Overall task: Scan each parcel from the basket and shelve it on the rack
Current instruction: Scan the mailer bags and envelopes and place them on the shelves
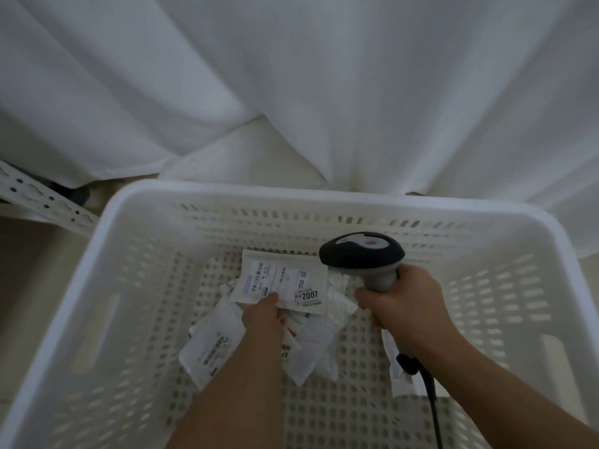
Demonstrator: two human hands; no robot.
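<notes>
Head view, left hand [261,314] pinching parcel [283,281] labelled "2007", basket [324,197]

The one number that reads clearly is "2007", in bold black digits on a small white sticker [309,298] at the lower right corner of the shipping label [285,281] on the white parcel [259,280] pinched by the left hand [262,314]. The same label carries barcodes and lines of small print, too blurred to read. A second parcel [210,348] lower in the basket [324,197] bears a label whose print is likewise illegible.
</notes>
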